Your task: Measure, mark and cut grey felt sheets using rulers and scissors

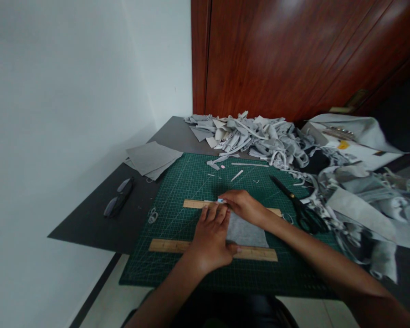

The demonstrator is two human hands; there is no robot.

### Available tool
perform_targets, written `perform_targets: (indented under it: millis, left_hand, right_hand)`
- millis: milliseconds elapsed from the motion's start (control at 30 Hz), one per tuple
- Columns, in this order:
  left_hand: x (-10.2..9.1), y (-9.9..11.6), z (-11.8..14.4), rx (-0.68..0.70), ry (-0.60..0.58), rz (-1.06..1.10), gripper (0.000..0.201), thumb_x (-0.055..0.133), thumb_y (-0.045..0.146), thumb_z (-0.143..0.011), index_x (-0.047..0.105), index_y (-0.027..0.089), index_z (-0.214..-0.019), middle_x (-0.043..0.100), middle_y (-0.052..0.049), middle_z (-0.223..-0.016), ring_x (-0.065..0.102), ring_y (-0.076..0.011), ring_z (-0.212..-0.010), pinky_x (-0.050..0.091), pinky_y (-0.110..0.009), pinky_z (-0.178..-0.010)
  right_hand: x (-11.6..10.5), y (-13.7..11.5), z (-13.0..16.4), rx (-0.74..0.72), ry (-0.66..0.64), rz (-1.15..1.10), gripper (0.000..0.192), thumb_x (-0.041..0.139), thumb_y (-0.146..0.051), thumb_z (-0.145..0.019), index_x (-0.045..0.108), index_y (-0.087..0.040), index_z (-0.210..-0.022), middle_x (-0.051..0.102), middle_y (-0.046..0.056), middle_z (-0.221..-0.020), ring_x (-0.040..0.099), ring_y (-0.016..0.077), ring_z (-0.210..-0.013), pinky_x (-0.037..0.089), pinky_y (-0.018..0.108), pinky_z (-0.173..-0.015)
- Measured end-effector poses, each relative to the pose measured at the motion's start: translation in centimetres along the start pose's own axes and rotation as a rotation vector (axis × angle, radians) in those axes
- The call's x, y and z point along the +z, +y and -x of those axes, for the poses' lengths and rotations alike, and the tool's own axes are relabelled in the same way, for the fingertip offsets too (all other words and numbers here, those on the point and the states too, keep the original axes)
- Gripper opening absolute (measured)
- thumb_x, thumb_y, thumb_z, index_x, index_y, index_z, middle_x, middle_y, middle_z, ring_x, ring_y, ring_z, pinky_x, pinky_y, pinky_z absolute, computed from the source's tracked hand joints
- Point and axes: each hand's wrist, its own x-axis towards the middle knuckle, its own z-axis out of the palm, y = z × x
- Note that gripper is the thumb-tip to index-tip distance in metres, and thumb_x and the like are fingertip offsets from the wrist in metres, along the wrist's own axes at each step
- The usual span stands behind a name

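A grey piece of cloth lies on the green cutting mat. Across its far side rests a wooden ruler, and a second wooden ruler lies over its near side. My left hand is spread flat on the cloth, fingertips against the far ruler and thumb on the near one. My right hand is closed in a pinch around a small pale blue piece at the far ruler's edge. Its exact kind is too small to tell, and part of it is hidden by the fingers.
Black scissors lie on the mat to the right, beside heaped grey scraps. Another scrap pile stands along the back. Stacked grey cloth sheets and eyeglasses lie left. A white box stands at back right.
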Motion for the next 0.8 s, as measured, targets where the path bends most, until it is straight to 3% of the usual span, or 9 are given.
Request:
perform_targets:
  millis: [367,600,800]
  left_hand:
    - [-0.1,0.2,0.0,-0.004,-0.005,0.002,0.092,0.062,0.058,-0.085,0.038,0.010,-0.160,0.027,-0.013,-0.172,0.013,-0.0360,-0.161,0.009,-0.054,-0.133]
    - [0.2,0.1,0.0,0.011,0.020,0.005,0.092,0.063,0.059,-0.085,0.038,0.011,-0.159,0.028,-0.015,-0.171,0.014,-0.0361,-0.161,0.008,-0.055,-0.132]
    - [0.3,0.0,0.1,0.020,0.038,0.008,0.092,0.063,0.061,-0.085,0.041,0.007,-0.157,0.032,-0.018,-0.169,0.015,-0.0367,-0.161,0.007,-0.054,-0.132]
  right_hand:
    - [0.5,-0.1,-0.4,-0.078,0.015,0.155,0.023,0.061,-0.010,-0.096,0.077,-0.019,-0.109,0.082,0.009,-0.102,0.076,0.0231,-0.093,0.049,0.037,-0.090]
    - [1.1,-0.3,-0.3,0.038,0.073,0.097,0.023,0.059,-0.009,-0.097,0.077,-0.020,-0.107,0.082,0.008,-0.103,0.075,0.0219,-0.091,0.049,0.035,-0.088]
    - [1.6,-0.4,-0.9,0.037,0.101,0.028,0.024,0.058,-0.010,-0.098,0.079,-0.020,-0.100,0.082,0.008,-0.097,0.074,0.0203,-0.087,0.052,0.034,-0.086]
